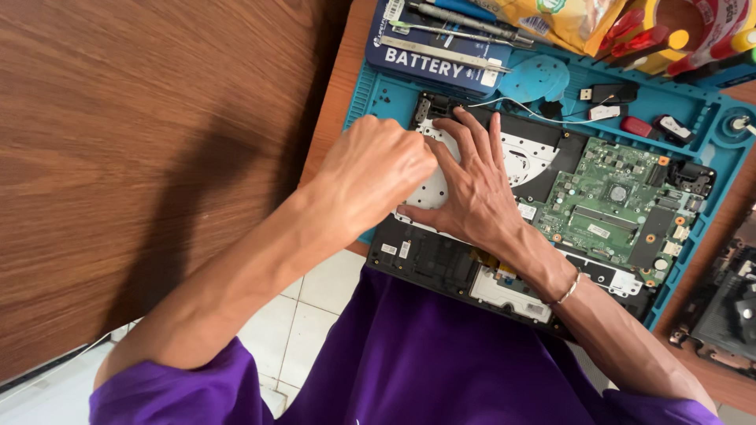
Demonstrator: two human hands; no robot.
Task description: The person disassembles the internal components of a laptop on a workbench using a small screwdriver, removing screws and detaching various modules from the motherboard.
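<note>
Looking down from the head camera, I see both bare hands working inside an opened black laptop base (441,264) that lies on a teal silicone repair mat (713,138) on a brown wooden table (142,142). My left hand (370,169) is curled into a loose fist at the left end of the laptop, with its knuckles up and its fingertips hidden beneath, so I cannot tell whether it pinches anything. My right hand (472,189) lies flat and spread, fingers fanned wide, and presses on a silver perforated metal plate (529,156) in the upper left part of the laptop, gripping nothing. The two hands touch over that plate. A thin metal bracelet (568,290) circles my right wrist.

Just to the right of the plate sits the green circuit board (610,206), uncovered. A thin white wire (543,116) runs along the top edge of the laptop. Beyond it, at the far edge of the mat, a dark blue flat box (429,59) carries several slim metal tools (465,24). Small black and red parts (638,126) lie in the trays of the mat on the upper right. My purple shirt (425,362) fills the bottom of the view.
</note>
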